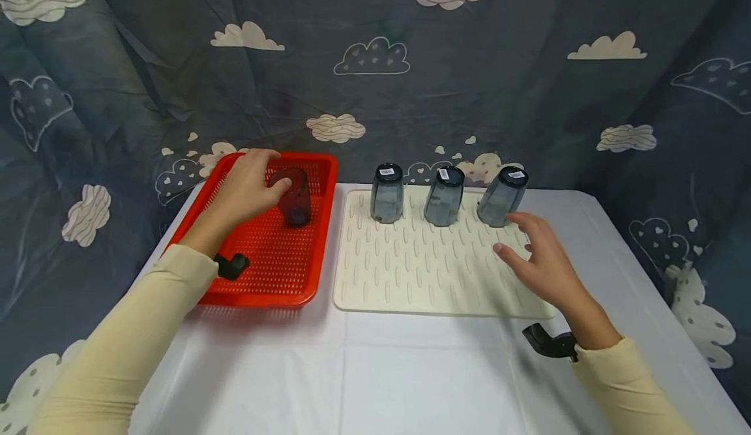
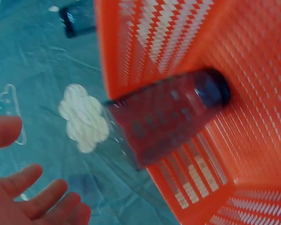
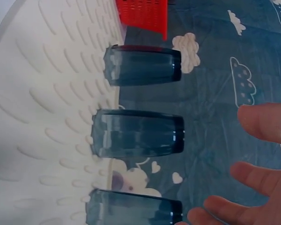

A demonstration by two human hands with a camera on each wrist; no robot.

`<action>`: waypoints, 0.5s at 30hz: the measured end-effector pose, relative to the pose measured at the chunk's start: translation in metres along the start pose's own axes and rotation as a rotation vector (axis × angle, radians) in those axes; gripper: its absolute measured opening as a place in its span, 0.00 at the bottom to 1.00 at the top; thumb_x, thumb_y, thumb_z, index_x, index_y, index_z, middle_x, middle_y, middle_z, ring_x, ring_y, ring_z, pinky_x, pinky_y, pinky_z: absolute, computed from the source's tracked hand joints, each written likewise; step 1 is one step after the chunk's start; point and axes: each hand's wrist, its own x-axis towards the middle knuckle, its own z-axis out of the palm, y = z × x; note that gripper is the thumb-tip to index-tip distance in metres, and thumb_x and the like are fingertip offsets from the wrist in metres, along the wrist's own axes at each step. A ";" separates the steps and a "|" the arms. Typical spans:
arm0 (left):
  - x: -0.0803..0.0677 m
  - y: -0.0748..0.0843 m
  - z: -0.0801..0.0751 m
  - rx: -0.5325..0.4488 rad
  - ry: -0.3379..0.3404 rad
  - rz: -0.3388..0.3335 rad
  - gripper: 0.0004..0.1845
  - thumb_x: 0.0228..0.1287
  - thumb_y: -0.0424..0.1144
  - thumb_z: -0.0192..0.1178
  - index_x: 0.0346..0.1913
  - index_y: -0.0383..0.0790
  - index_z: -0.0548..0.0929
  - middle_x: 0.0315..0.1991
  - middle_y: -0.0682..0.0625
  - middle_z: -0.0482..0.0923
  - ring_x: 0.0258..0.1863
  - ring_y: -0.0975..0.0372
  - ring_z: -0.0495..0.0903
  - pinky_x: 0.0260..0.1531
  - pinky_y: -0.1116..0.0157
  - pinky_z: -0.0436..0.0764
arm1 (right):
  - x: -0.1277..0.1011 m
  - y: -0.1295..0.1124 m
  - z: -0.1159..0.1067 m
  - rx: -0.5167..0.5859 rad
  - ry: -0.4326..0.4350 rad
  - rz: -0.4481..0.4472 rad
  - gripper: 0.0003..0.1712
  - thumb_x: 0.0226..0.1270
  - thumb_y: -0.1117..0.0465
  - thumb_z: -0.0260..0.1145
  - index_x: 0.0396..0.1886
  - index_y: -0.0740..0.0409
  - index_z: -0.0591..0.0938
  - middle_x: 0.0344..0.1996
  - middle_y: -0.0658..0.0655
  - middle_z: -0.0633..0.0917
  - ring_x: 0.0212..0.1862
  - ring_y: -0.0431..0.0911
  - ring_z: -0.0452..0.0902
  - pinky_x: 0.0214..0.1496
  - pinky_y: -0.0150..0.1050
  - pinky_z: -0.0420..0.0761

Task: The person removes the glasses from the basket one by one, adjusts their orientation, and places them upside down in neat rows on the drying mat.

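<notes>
A tinted drinking glass (image 1: 295,200) stands in the red basket (image 1: 264,295), its rim up and its dark base on the basket floor. Close over it is my left hand (image 1: 251,180); in the left wrist view the fingers are spread and apart from the glass (image 2: 171,115). On the cream mat (image 1: 434,265), three blue-grey glasses stand upside down in a row: a left glass (image 1: 387,197), a middle glass (image 1: 444,200) and a right glass (image 1: 501,200). My right hand (image 1: 540,259), fingers spread, is nearest the right glass and holds nothing.
A white cloth covers the table (image 1: 352,370). Behind it hangs a dark curtain (image 1: 375,102) with cloud prints. Black straps (image 1: 551,342) sit at both wrists.
</notes>
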 end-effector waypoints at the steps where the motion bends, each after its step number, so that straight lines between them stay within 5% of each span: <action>1: 0.003 -0.002 0.002 0.031 -0.008 0.005 0.32 0.66 0.44 0.58 0.69 0.31 0.67 0.68 0.34 0.67 0.68 0.42 0.65 0.72 0.42 0.62 | 0.001 0.000 0.002 -0.001 -0.006 0.002 0.37 0.70 0.57 0.63 0.72 0.68 0.61 0.70 0.75 0.61 0.68 0.70 0.60 0.60 0.70 0.73; 7: 0.019 -0.010 0.006 0.174 -0.111 -0.007 0.39 0.64 0.50 0.60 0.72 0.31 0.61 0.71 0.33 0.63 0.69 0.41 0.62 0.72 0.41 0.63 | 0.003 0.002 0.010 0.002 -0.032 0.019 0.37 0.70 0.57 0.63 0.72 0.68 0.62 0.71 0.76 0.61 0.69 0.70 0.60 0.60 0.69 0.73; 15: 0.034 -0.024 0.020 0.162 -0.185 -0.013 0.45 0.62 0.53 0.62 0.74 0.31 0.58 0.73 0.32 0.60 0.71 0.40 0.61 0.72 0.41 0.63 | 0.004 0.008 0.017 0.022 -0.106 0.040 0.36 0.72 0.56 0.62 0.72 0.65 0.62 0.71 0.75 0.61 0.68 0.69 0.61 0.62 0.68 0.73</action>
